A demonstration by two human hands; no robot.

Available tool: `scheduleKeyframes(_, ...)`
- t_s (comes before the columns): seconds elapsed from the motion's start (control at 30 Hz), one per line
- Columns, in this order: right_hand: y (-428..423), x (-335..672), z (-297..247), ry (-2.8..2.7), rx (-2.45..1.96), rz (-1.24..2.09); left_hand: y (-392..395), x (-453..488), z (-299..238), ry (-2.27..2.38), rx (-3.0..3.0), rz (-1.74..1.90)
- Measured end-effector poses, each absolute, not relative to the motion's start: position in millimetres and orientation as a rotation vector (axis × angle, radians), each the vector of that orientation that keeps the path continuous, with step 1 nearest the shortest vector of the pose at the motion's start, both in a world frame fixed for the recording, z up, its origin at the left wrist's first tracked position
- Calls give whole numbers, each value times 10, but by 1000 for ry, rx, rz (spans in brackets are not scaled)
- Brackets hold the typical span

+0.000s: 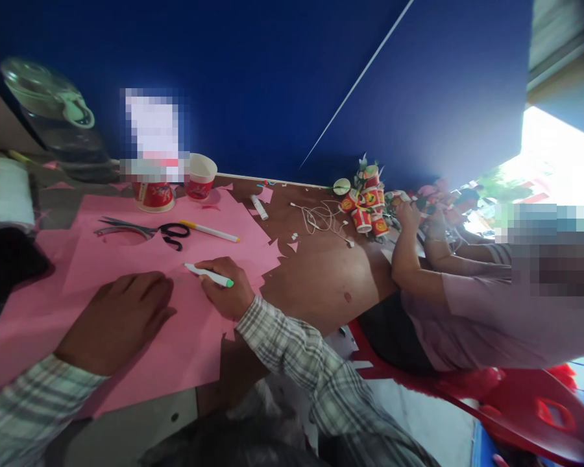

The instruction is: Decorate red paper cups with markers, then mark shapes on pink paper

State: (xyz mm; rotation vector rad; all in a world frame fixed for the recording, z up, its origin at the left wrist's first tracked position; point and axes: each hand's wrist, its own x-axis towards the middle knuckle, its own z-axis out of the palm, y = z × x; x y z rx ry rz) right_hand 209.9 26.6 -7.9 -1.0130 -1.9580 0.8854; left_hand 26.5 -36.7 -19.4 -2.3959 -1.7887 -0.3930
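Note:
Pink paper sheets cover the left part of the brown table. My left hand lies flat on the pink paper with its fingers stretched out. In my right hand is a white marker pen with a green end, its tip pointing left close to the paper. Beyond my hands lie scissors with black handles, beside a yellow-and-white marker. Two red-and-white paper cups stand at the back of the sheets; the upper part of one is blurred out.
A large clear bottle and a white roll stand at far left, near a black object. White earphones and paper scraps lie mid-table. Stacked red cups stand before a seated co-worker. A blue partition rises behind.

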Motion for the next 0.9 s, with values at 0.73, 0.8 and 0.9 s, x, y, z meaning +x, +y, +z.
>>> scheduleKeyframes(0.73, 312, 2066, -110, -1938, -1039, 828, -366, 262, -212, -1787, -2394, -392)
scheduleKeyframes(0.8, 313, 2061, -116, -1927, -1038, 817, -363, 260, -220, -1778, -2399, -391)
scheduleKeyframes(0.9, 318, 2056, -122, -1928, -1031, 809, -361, 249, -234, -1781, -2399, -372)
